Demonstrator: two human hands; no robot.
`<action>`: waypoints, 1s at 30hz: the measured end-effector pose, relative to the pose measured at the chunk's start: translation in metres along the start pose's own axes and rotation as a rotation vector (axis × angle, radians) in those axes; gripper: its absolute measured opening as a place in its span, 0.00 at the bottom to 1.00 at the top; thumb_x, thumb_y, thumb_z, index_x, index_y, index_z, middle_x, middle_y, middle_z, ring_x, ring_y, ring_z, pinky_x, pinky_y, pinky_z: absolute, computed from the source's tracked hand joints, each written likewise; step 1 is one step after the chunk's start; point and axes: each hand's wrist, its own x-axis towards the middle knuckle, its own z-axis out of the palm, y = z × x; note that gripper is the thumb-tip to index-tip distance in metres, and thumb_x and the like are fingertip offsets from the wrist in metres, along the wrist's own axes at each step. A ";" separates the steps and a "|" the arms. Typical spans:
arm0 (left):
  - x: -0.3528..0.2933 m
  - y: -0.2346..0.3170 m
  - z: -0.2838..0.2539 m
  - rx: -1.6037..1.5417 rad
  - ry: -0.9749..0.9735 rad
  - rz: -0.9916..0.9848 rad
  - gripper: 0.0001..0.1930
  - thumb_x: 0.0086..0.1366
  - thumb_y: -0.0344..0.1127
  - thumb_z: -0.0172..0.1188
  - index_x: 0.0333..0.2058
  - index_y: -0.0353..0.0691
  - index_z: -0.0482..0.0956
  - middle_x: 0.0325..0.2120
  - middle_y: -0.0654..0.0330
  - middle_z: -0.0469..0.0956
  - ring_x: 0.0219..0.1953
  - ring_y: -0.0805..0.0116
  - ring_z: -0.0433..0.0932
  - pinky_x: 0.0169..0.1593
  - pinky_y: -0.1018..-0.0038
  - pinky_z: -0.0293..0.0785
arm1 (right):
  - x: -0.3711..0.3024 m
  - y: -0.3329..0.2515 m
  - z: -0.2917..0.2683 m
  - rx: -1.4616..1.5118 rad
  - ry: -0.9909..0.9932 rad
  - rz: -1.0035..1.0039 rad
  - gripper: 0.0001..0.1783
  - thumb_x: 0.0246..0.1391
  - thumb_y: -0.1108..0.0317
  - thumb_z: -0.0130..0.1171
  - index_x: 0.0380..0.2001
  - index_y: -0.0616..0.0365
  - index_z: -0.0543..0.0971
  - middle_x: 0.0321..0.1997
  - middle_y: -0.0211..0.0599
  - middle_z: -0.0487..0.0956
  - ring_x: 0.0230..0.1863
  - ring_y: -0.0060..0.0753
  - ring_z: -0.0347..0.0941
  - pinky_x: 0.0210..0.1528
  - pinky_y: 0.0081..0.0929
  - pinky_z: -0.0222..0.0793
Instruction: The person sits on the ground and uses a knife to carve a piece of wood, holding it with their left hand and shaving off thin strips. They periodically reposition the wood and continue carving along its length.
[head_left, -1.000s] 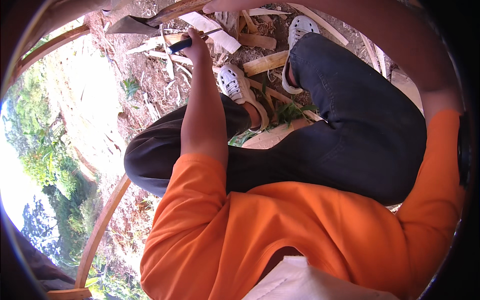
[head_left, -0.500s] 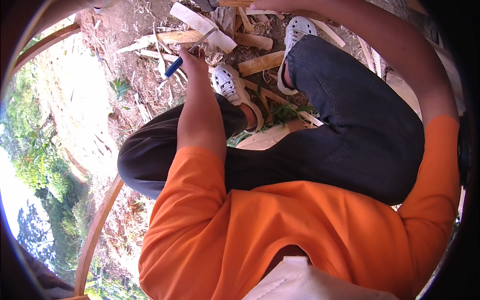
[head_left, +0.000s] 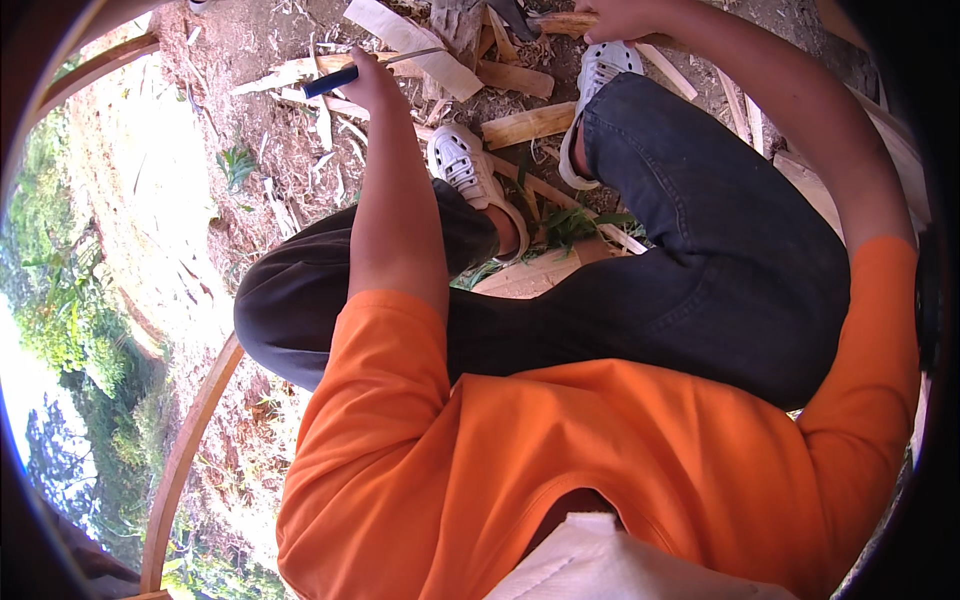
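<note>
At the upper centre-left, my left hand [head_left: 374, 86] is closed round a blue-handled tool [head_left: 331, 81] with a narrow metal shaft. That shaft points right, across a pale flat strip of wood [head_left: 445, 74]. My right hand [head_left: 612, 18], near the top edge, grips the wooden handle of a tool with a dark metal head [head_left: 518, 20]; the head's full shape is cut off by the frame. A short upright wooden block [head_left: 458, 28] stands beside that head. Below the hands are my white clogs [head_left: 462, 160] and bent knees in dark trousers.
Split wood pieces [head_left: 530, 125] and shavings lie about the dirt ground between and beyond my feet. A curved wooden bar [head_left: 190, 455] runs along the left, with green plants [head_left: 85, 330] past it. More boards [head_left: 808, 185] lie at the right.
My left hand has moved up and slightly left, and its tool now lies at a flatter angle. My right hand has shifted right with the wooden-handled tool, whose head shows more.
</note>
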 end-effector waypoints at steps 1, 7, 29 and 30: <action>-0.004 0.005 0.012 0.040 -0.067 0.082 0.17 0.71 0.43 0.63 0.41 0.30 0.75 0.30 0.56 0.81 0.30 0.69 0.78 0.33 0.70 0.74 | 0.003 0.010 0.008 0.023 -0.010 -0.016 0.20 0.50 0.57 0.70 0.44 0.57 0.85 0.33 0.47 0.85 0.35 0.44 0.83 0.37 0.43 0.78; -0.010 0.017 0.041 0.341 -0.443 0.299 0.16 0.72 0.45 0.63 0.33 0.38 0.82 0.25 0.59 0.81 0.24 0.74 0.72 0.31 0.70 0.70 | -0.006 -0.002 0.016 0.092 -0.151 0.120 0.23 0.49 0.55 0.70 0.43 0.62 0.84 0.33 0.46 0.85 0.34 0.40 0.83 0.37 0.42 0.78; -0.085 0.017 0.078 0.960 -1.252 0.504 0.18 0.65 0.42 0.65 0.46 0.34 0.78 0.38 0.45 0.83 0.41 0.52 0.82 0.45 0.59 0.76 | 0.052 0.018 0.017 1.113 -0.233 0.354 0.40 0.56 0.27 0.58 0.47 0.57 0.84 0.37 0.44 0.85 0.32 0.39 0.83 0.42 0.44 0.80; -0.093 0.012 0.074 0.963 -1.213 0.679 0.16 0.67 0.40 0.64 0.45 0.33 0.79 0.32 0.50 0.84 0.35 0.62 0.84 0.42 0.64 0.78 | 0.034 0.010 0.003 1.091 -0.252 0.289 0.41 0.56 0.25 0.56 0.47 0.55 0.84 0.36 0.43 0.85 0.31 0.38 0.83 0.41 0.43 0.80</action>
